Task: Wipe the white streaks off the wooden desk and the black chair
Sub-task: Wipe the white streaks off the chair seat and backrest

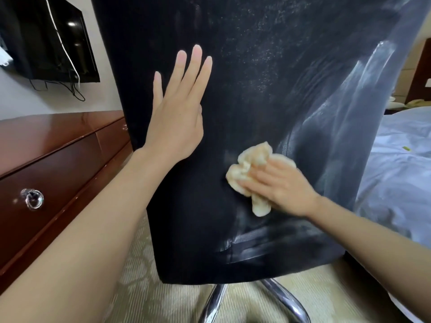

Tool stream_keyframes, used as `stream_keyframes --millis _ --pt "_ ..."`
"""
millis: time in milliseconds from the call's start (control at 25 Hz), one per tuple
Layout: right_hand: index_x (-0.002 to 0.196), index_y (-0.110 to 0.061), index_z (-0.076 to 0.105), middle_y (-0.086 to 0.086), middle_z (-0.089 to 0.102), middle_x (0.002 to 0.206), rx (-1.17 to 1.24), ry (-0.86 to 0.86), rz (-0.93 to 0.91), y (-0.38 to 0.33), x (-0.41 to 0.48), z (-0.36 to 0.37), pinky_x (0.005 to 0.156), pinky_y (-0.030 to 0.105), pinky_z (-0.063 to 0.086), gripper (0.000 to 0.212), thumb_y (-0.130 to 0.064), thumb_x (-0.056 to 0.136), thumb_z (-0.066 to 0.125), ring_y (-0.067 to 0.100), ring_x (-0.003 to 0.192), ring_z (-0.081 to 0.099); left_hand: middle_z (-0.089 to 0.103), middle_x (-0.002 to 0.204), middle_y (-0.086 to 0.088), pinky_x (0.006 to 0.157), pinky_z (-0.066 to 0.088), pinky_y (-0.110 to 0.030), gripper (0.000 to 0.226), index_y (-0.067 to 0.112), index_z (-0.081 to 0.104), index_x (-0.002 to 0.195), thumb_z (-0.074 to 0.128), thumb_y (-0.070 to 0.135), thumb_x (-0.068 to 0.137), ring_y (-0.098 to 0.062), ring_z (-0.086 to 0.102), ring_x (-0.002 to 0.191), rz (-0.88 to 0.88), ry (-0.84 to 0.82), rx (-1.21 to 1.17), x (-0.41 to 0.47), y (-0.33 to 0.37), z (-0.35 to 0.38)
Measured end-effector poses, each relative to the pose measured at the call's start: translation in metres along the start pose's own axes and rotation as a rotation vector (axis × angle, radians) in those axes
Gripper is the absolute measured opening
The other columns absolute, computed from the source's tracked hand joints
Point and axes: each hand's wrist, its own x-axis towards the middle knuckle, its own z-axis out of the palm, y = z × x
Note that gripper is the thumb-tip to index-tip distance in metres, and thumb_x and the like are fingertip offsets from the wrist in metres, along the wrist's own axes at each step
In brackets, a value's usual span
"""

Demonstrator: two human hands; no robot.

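Observation:
The back of the black chair (186, 206) fills the middle of the view. White streaks (338, 108) cover its right side and a patch near its lower edge; fine white specks dust the upper middle. My left hand (177, 113) lies flat against the chair's left part, fingers straight and pointing up. My right hand (279, 185) presses a crumpled cream cloth (249, 169) onto the chair's lower middle, fingers spread over the cloth. The wooden desk (46, 145) stands at the left, its top glossy.
The desk has a drawer with a clear round knob (32, 198). A black TV (46, 36) with dangling cables hangs on the wall above. A bed with white sheets (396, 173) is at the right. The chair's chrome base (251, 304) stands on patterned carpet.

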Motion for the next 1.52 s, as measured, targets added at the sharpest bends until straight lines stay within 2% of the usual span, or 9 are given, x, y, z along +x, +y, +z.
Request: stream_keyframes --millis 240,360,600,880,1000,1120,1200,1320,1520 --pt "0.108 -0.007 0.070 0.011 0.068 0.107 -0.013 0.313 0.250 0.028 0.061 -0.009 0.078 0.038 0.043 0.020 -0.007 0.091 0.060 0.029 0.096 0.061 -0.006 0.161 -0.002 0.114 -0.005 -0.052 0.075 0.018 0.002 0.153 0.040 -0.003 0.091 -0.022 -0.011 0.147 -0.011 0.009 -0.020 -0.001 0.001 0.006" --pt "0.109 -0.006 0.069 0.012 0.067 0.107 0.048 0.329 0.317 0.003 0.059 0.008 0.078 0.039 0.043 0.023 -0.006 0.088 0.061 0.030 0.098 0.058 -0.006 0.161 -0.003 0.114 -0.004 -0.052 0.076 0.016 0.002 0.153 0.041 -0.003 0.090 -0.024 -0.010 0.147 -0.028 0.024 -0.008 -0.001 0.004 0.009" --pt "0.109 -0.009 0.065 0.006 0.066 0.103 0.116 0.083 0.157 -0.059 0.015 0.039 0.083 0.042 0.040 0.024 -0.013 0.093 0.048 0.028 0.091 0.059 -0.007 0.161 -0.003 0.116 -0.002 -0.048 0.077 0.018 0.002 0.153 0.042 -0.002 0.090 -0.023 -0.010 0.147 -0.069 0.008 -0.047 -0.022 0.009 0.018" --pt "0.108 -0.021 0.063 -0.008 0.059 0.099 0.125 -0.351 0.034 -0.125 -0.066 0.055 0.087 0.037 0.032 0.031 -0.027 0.078 0.066 0.018 0.097 0.051 -0.007 0.161 -0.001 0.114 -0.002 -0.045 0.081 0.021 -0.001 0.153 0.046 0.001 0.090 -0.021 -0.011 0.147 -0.164 -0.116 -0.039 -0.093 0.010 0.049" --pt "0.119 -0.024 0.056 -0.007 0.056 0.111 0.164 -0.470 0.011 -0.139 -0.108 0.054 0.099 0.037 0.029 0.042 -0.031 0.078 0.066 0.018 0.105 0.054 -0.007 0.161 -0.001 0.114 0.000 -0.045 0.085 0.022 -0.002 0.152 0.049 0.000 0.088 -0.022 -0.010 0.147 -0.187 -0.195 -0.021 -0.118 0.013 0.062" --pt "0.124 -0.026 0.041 -0.006 0.043 0.129 0.250 -0.357 0.181 -0.135 -0.125 0.052 0.115 0.032 0.012 0.029 -0.024 0.097 0.033 0.016 0.120 0.044 -0.003 0.161 -0.004 0.114 0.006 -0.047 0.088 0.020 -0.001 0.153 0.050 -0.004 0.085 -0.026 -0.004 0.147 -0.150 -0.219 0.030 -0.124 0.011 0.064" --pt "0.123 -0.021 0.047 0.002 0.050 0.124 0.276 -0.281 0.222 -0.116 -0.103 0.043 0.106 0.040 0.028 0.038 -0.021 0.101 0.016 0.023 0.116 0.042 -0.002 0.161 -0.004 0.115 0.008 -0.048 0.090 0.019 -0.001 0.153 0.050 -0.007 0.083 -0.027 -0.002 0.147 -0.140 -0.226 0.045 -0.124 0.010 0.062" --pt "0.126 -0.014 0.048 0.008 0.060 0.115 0.190 -0.151 0.240 -0.069 -0.043 0.020 0.085 0.043 0.037 0.034 -0.016 0.092 0.045 0.029 0.110 0.044 -0.004 0.161 -0.003 0.115 0.010 -0.049 0.091 0.019 -0.001 0.153 0.048 -0.010 0.081 -0.026 -0.004 0.147 -0.149 -0.235 0.027 -0.126 0.010 0.061" --pt "0.129 -0.008 0.055 0.016 0.047 0.139 0.163 0.093 0.605 -0.049 0.010 0.014 0.110 0.039 0.026 0.044 -0.011 0.085 0.061 0.033 0.132 0.036 -0.005 0.161 -0.001 0.115 0.006 -0.048 0.092 0.020 0.001 0.153 0.047 -0.012 0.080 -0.025 -0.008 0.147 -0.166 -0.219 -0.010 -0.127 0.012 0.066"
